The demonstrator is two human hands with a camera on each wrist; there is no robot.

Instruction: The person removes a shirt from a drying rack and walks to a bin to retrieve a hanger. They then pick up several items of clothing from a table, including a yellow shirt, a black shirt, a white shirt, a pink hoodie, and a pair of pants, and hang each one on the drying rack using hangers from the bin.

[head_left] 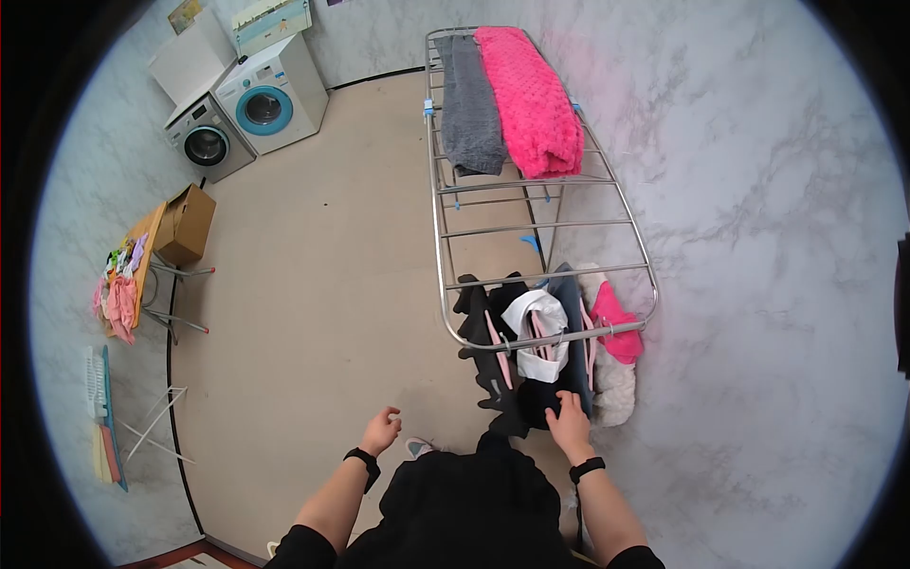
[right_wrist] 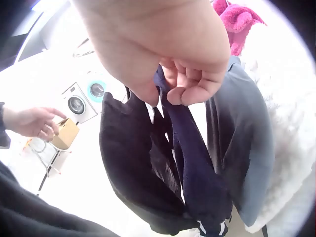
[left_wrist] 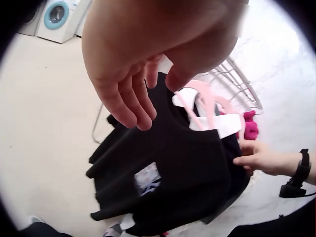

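Observation:
My right hand [head_left: 570,424] is at the clothes hung on the near end of a metal drying rack [head_left: 540,226]. In the right wrist view its thumb and fingers pinch the upper edge of a navy garment [right_wrist: 195,153]. Left of that hangs a black top [left_wrist: 173,168] with a jagged edge and a small printed patch. Pink hangers [left_wrist: 210,101] and a white collar [head_left: 542,311] show among the clothes. Holding nothing, my left hand [head_left: 382,432] hovers to the left of the black top with loosely bent fingers.
A blue-grey garment [right_wrist: 252,143] and a white fluffy one [head_left: 618,394] hang by the wall. Grey [head_left: 471,109] and pink [head_left: 531,100] cloths lie across the rack's far end. Two washing machines [head_left: 270,100], a cardboard box [head_left: 185,226] and a small table with clothes [head_left: 121,302] stand left.

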